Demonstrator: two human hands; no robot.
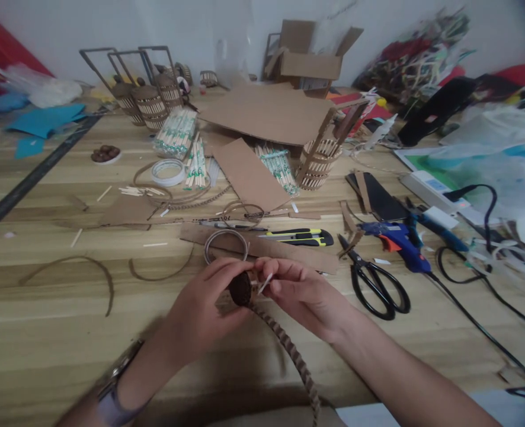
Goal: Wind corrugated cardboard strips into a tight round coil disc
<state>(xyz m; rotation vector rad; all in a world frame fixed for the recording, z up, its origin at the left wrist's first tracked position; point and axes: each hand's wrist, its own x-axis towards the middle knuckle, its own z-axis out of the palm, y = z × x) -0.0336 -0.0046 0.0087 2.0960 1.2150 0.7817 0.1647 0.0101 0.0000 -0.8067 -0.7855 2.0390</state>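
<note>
My left hand (209, 299) is closed around a small dark brown round piece (240, 289). From that piece a braided brown strip (289, 347) curves down toward the bottom edge. Close on its right, my right hand (302, 290) pinches a short white stick (265, 283) between thumb and fingers, its tip near the round piece. Just beyond my left fingertips lies a roll of clear tape (226, 232). What the curled fingers of both hands cover is hidden.
Black scissors (380, 290) and a blue glue gun (398, 240) with its cable lie to the right. A yellow-black cutter (307, 237) rests ahead on cardboard (253, 178). Small woven lanterns (151, 107) stand at the back left, another (318, 163) at right.
</note>
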